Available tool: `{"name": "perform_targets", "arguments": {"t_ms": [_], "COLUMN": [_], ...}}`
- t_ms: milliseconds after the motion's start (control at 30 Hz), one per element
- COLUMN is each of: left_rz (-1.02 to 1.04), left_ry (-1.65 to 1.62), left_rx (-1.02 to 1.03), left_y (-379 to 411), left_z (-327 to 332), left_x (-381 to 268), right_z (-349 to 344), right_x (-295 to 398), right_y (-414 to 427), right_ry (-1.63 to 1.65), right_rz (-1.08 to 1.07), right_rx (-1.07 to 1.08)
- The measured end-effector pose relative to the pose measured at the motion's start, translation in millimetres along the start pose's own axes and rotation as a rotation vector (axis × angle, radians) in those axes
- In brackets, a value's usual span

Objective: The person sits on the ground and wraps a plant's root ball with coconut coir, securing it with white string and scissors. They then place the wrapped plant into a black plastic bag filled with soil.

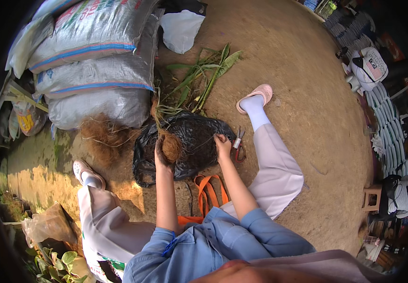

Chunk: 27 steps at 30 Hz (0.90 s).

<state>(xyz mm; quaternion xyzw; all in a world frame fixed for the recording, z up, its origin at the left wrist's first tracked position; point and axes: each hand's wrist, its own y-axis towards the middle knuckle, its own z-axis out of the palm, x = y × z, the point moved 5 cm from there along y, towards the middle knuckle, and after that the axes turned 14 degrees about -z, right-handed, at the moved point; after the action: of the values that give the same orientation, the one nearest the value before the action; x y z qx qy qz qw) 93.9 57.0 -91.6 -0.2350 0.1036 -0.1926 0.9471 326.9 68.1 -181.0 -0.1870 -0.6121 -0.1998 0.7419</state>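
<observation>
My left hand (161, 152), dark with soil, holds a round ball of brown coconut fibre (172, 146). Pale plant stems (158, 118) rise from the ball's far side. My right hand (222, 144) pinches a thin thread (204, 141) that runs towards the ball. Both hands are over a black plastic bag (142, 169) spread on the ground, with dark soil (198, 152) in it. Red-handled scissors (238, 146) lie just right of my right hand. A loose heap of brown fibre (103, 138) sits left of the bag.
Stacked grey woven sacks (98, 102) stand at the far left. Cut green leaves and stalks (204, 78) lie beyond the bag. An orange strap (209, 191) is between my legs. A brown plastic stool (370, 198) and a white cap (369, 69) are at the right.
</observation>
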Motion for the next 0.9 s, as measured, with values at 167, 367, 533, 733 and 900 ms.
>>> {"name": "perform_targets", "arguments": {"t_ms": [167,367,533,733,900], "left_rz": [-0.026,0.024,0.095,0.211,0.292], "left_ry": [-0.018,0.096,0.255,0.386,0.472], "left_rx": [0.256,0.488,0.306,0.231,0.15], "left_y": [-14,-32,-39,-35,-41], "left_z": [13,38,36,26,26], "left_x": [-8,-13,-23,-33,-35], "right_z": [73,134,155,162,170], "right_x": [123,171,218,239,247], "right_y": [-16,-55,-84,-103,-113], "right_ry": [0.324,0.201,-0.442,-0.725,-0.808], "right_rz": [0.023,-0.194,-0.726,-1.218,-1.256], "right_rx": [0.417,0.858,0.997,0.972,1.03]}}
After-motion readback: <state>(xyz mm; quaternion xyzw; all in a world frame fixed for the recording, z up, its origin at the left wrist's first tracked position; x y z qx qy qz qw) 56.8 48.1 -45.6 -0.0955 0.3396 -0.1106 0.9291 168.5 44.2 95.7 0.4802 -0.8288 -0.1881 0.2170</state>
